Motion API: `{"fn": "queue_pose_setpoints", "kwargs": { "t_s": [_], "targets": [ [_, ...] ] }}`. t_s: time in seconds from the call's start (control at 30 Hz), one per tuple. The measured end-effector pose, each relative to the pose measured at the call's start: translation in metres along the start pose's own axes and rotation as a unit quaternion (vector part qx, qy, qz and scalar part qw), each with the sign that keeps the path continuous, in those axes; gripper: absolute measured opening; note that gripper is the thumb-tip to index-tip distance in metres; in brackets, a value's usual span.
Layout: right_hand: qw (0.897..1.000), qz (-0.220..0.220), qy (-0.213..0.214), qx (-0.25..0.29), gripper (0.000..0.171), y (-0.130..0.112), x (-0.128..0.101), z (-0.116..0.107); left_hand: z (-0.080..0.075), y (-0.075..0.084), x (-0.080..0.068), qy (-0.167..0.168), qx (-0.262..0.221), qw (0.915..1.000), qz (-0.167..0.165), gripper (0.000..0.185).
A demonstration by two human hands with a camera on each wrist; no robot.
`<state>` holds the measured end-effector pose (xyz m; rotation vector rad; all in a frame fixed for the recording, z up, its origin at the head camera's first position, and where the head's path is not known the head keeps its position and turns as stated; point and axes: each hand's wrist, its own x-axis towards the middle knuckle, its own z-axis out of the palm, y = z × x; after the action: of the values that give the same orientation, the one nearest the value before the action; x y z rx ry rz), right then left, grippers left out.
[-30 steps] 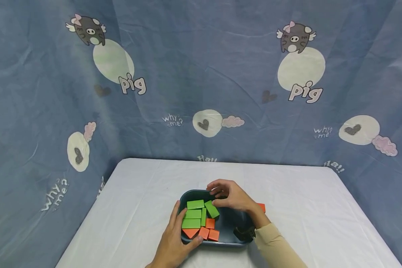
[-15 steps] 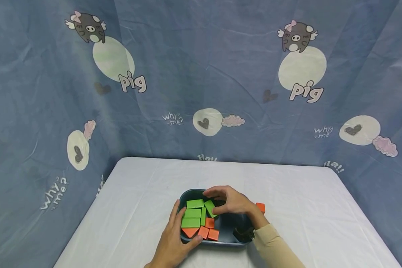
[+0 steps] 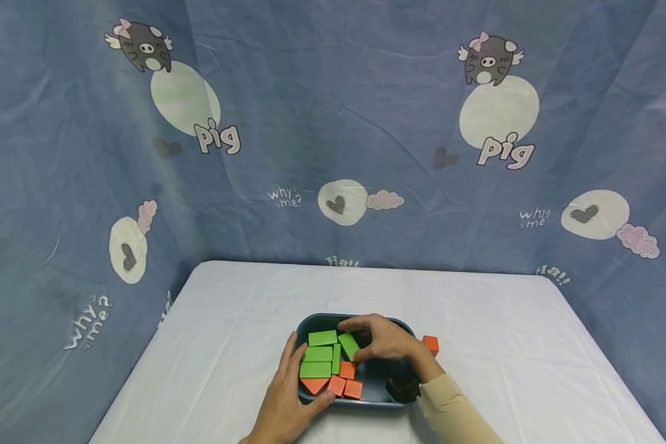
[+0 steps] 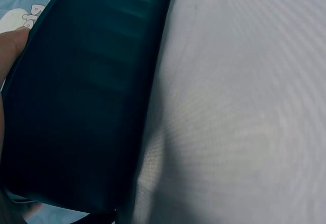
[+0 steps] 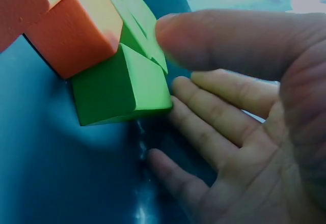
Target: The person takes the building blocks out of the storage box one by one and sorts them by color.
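A dark teal tray (image 3: 377, 404) stands on the table with green and orange blocks in its left part. My left hand (image 3: 285, 394) holds its near-left corner, fingers along the left wall and thumb at the near rim (image 4: 25, 40). Over the tray my right hand (image 3: 385, 338) is spread around a tilted green block (image 3: 348, 346), forefinger near the far end and thumb at the near end. In the right wrist view the fingertips are right at a green block (image 5: 122, 84), and the thumb (image 5: 204, 40) stands apart from the fingers.
Beside the tilted block lie several green blocks (image 3: 316, 369), with orange blocks (image 3: 353, 389) in front. A loose orange block (image 3: 430, 344) sits on the white tablecloth (image 3: 505, 345) right of the tray, partly behind the right arm. A patterned blue curtain (image 3: 288, 111) hangs behind.
My right hand has lowered toward the tilted green block, its thumb sliding to the near end. The left hand, tray and other blocks stay put.
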<state>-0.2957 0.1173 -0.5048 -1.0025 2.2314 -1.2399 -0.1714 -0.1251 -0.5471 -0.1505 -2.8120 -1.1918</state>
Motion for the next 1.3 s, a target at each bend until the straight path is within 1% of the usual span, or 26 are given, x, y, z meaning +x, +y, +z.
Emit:
{"fn": "queue_pose_setpoints", "kwargs": {
  "t_s": [0.1,0.17,0.37,0.5,0.6,0.77,0.9,1.2,1.3],
  "targets": [
    [1.0,0.007,0.003,-0.024,0.066,0.0,-0.001,0.0,0.0,-0.001,0.0,0.004,-0.001,1.0,0.007,0.104],
    [0.998,0.02,0.004,-0.051,0.066,0.0,-0.001,0.001,0.001,-0.001,0.0,0.006,-0.001,0.9999,0.01,0.103],
    [0.991,0.053,-0.006,-0.125,0.068,0.0,-0.001,0.001,0.0,-0.002,0.0,0.012,0.001,0.9998,0.018,0.103],
    [0.987,0.057,-0.017,-0.152,0.073,-0.002,-0.001,0.001,0.0,-0.001,0.0,0.009,0.001,0.9998,0.015,0.104],
    [0.983,0.051,-0.024,-0.172,0.076,-0.003,-0.002,0.002,0.0,-0.001,0.0,0.008,0.001,0.9999,0.013,0.104],
    [0.981,0.052,-0.026,-0.185,0.073,-0.004,-0.002,0.004,0.0,-0.001,0.0,0.009,-0.002,0.9998,0.015,0.105],
    [0.98,0.057,-0.024,-0.191,0.069,-0.005,-0.003,0.004,0.0,-0.001,0.0,0.002,-0.004,1.0,0.005,0.105],
    [0.98,0.053,-0.005,-0.192,0.065,-0.013,-0.005,-0.004,0.0,0.002,0.0,0.0,-0.005,1.0,-0.008,0.105],
    [0.981,0.055,0.004,-0.183,0.065,-0.017,-0.007,-0.007,-0.001,0.002,0.0,0.001,-0.004,0.9999,-0.009,0.105]
  ]
}}
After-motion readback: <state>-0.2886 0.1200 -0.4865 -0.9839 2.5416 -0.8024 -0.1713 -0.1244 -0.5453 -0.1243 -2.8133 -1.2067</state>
